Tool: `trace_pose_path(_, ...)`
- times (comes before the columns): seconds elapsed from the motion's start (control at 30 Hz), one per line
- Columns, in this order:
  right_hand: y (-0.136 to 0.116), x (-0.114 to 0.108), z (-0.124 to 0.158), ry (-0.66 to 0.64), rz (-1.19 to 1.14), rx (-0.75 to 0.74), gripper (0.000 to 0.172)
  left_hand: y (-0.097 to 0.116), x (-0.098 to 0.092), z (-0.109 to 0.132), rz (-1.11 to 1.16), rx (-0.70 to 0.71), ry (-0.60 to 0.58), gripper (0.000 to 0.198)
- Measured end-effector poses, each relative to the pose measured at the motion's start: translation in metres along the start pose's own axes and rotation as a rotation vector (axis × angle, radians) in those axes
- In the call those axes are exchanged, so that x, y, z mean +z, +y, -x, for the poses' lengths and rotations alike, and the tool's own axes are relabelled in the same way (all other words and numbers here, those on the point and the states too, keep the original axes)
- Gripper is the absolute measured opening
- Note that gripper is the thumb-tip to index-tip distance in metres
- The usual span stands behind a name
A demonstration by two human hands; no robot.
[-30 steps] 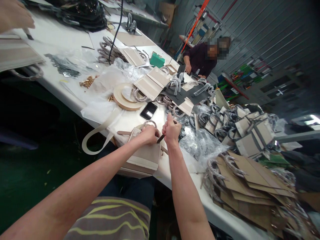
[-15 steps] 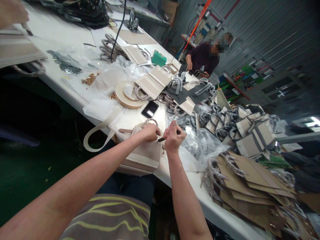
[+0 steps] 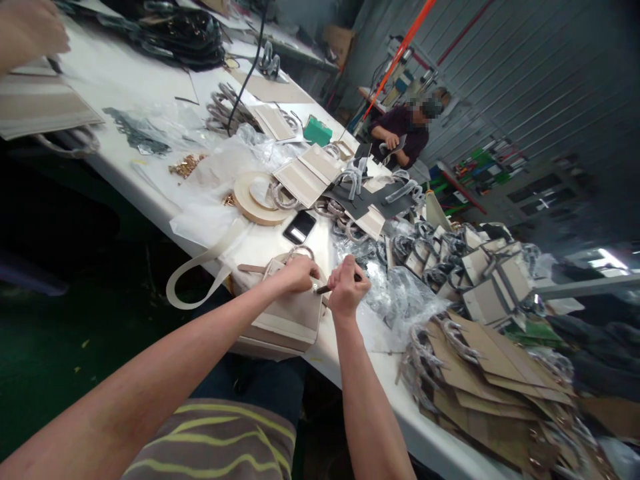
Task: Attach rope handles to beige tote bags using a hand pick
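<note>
A beige handbag [image 3: 287, 319] lies at the near edge of the white table [image 3: 120, 73], partly over my lap. My left hand [image 3: 296, 273] is closed on the bag's top edge by its ring handle [image 3: 300, 251]. My right hand [image 3: 347, 287] is a fist round a thin dark tool [image 3: 324, 289], whose tip points at the bag's top beside my left fingers. A long beige strap [image 3: 200, 270] hangs off the table to the left of the bag.
A black phone [image 3: 299, 227] and a tape roll [image 3: 256, 198] lie just beyond the bag. Clear plastic bags, piles of bag panels with handles and brown card pieces [image 3: 490, 373] crowd the right side. A seated person [image 3: 400, 130] works at the far end; another person's hand [image 3: 30, 33] is at top left.
My right hand has turned and dropped slightly with the tool against the bag's top. My left hand keeps its hold. The view has shifted a little.
</note>
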State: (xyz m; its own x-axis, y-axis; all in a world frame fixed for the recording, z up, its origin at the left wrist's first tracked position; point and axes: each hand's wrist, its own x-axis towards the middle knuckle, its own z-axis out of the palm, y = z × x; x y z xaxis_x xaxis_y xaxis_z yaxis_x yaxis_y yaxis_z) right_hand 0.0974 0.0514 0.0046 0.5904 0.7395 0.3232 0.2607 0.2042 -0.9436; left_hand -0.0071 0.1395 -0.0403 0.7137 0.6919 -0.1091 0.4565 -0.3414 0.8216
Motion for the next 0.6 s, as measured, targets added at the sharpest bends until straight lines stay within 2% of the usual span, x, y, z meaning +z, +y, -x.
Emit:
trace_pose_path(0.07,-0.001,0.000,-0.005,0.044,-0.072,0.017,0.069,0.002,-0.003,0.004,-0.007,-0.012,0.001,0.045)
trace_pose_path(0.13,0.000,0.001,-0.006,0.033,-0.068,0.016,0.068,0.003,-0.004,0.005,-0.010,-0.025,0.007,0.046)
trace_pose_path(0.3,0.009,0.006,0.000,-0.031,0.094,-0.049,0.068,0.004,-0.004,0.001,-0.043,-0.004,-0.017,0.045)
trace_pose_path(0.4,0.008,0.013,-0.005,-0.071,0.147,-0.077,0.069,0.004,-0.004,0.001,-0.062,-0.001,-0.034,0.042)
trace_pose_path(0.5,-0.004,0.008,-0.017,-0.063,-0.005,0.105,0.073,0.000,-0.003,0.006,-0.032,0.045,0.021,0.046)
trace_pose_path(0.6,-0.016,-0.029,-0.016,-0.125,-0.128,0.398,0.075,-0.004,-0.005,0.013,0.020,0.155,0.078,0.045)
